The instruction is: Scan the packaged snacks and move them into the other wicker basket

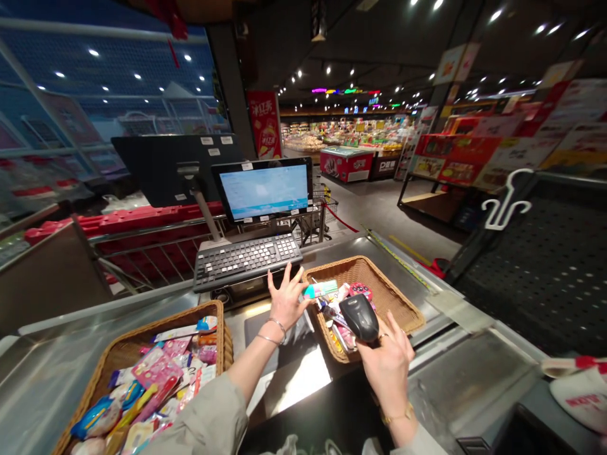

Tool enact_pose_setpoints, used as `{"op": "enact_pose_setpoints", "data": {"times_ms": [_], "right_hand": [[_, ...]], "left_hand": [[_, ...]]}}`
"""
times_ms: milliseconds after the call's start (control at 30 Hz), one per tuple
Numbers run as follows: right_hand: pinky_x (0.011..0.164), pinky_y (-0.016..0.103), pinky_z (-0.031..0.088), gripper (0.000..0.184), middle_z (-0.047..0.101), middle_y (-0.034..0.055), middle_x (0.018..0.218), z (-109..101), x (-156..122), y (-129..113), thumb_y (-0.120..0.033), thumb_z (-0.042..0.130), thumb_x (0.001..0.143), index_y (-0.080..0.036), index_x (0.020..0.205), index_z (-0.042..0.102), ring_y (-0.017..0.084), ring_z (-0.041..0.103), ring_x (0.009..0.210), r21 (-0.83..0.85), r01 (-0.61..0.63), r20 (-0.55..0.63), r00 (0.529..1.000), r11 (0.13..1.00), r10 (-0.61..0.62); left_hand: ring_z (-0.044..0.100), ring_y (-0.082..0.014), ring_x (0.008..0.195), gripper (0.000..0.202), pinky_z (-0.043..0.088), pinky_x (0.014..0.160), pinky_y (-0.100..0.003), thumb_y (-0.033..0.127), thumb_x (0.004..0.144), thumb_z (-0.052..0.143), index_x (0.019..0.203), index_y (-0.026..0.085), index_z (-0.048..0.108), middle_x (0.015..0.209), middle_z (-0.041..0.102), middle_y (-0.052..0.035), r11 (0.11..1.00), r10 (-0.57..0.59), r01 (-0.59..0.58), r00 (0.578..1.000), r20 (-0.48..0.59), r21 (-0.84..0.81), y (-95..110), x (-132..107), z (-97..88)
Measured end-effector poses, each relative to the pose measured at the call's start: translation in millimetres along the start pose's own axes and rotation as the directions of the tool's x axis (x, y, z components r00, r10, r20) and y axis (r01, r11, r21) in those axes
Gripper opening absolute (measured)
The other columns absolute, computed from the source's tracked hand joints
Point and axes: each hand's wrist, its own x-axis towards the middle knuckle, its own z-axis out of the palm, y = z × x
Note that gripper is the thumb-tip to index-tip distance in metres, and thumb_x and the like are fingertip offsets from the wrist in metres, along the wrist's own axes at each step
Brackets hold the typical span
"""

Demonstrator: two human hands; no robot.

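My right hand (389, 363) is wrapped round the handle of a dark handheld barcode scanner (359, 316), which points into the right wicker basket (402, 302). My left hand (286, 297) reaches toward that basket's near left rim with its fingers spread; thumb and forefinger touch a small teal and white packet (321, 289). The basket also holds several small packaged goods, among them a red one (360, 290). A black keyboard (246, 258) lies just beyond my left hand, below a lit monitor (264, 188).
A second wicker basket (118, 351) full of colourful packets stands at the lower left on the steel checkout counter (57, 366). Red shopping carts (142, 221) line up behind the counter. A black perforated rack (545, 265) rises on the right. Shop aisles and shelves lie beyond.
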Motion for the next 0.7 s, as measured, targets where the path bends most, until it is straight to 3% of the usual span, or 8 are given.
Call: {"op": "enact_pose_setpoints", "data": {"times_ms": [233,500,700], "right_hand": [[0.105,0.049,0.03,0.046,0.069,0.0152,0.115,-13,-3,8,-0.051,0.057,0.081,-0.014,0.108,0.067,0.031,0.05,0.125,-0.061,-0.018,-0.043,0.999,0.998,0.016],[0.107,0.05,0.029,0.042,0.07,0.014,0.113,-24,-5,21,-0.044,0.059,0.082,-0.014,0.11,0.067,0.032,0.048,0.128,-0.069,-0.04,-0.053,0.998,0.997,0.037],[0.105,0.052,0.031,0.042,0.071,0.0126,0.11,-21,-4,23,-0.047,0.059,0.081,-0.016,0.107,0.068,0.032,0.049,0.126,-0.07,-0.025,-0.073,0.997,0.997,0.02]], "left_hand": [[0.029,-0.0337,0.144,0.022,-0.002,0.112,-0.073,0.031,0.086,0.06,0.106,0.028,0.066,0.14,0.056,-0.0053,0.997,0.058,-0.057,0.998,0.022,-0.051,19,9,12.3],[0.023,-0.0312,0.146,0.042,-0.004,0.114,-0.07,0.039,0.093,0.051,0.134,0.033,0.052,0.145,0.05,-0.0042,0.991,0.112,-0.11,0.993,0.025,-0.075,57,18,34.6],[0.025,-0.0294,0.146,0.043,-0.005,0.115,-0.068,0.044,0.094,0.048,0.134,0.03,0.053,0.145,0.05,-0.0051,0.997,0.059,-0.057,0.997,0.042,-0.057,55,20,30.8]]}}
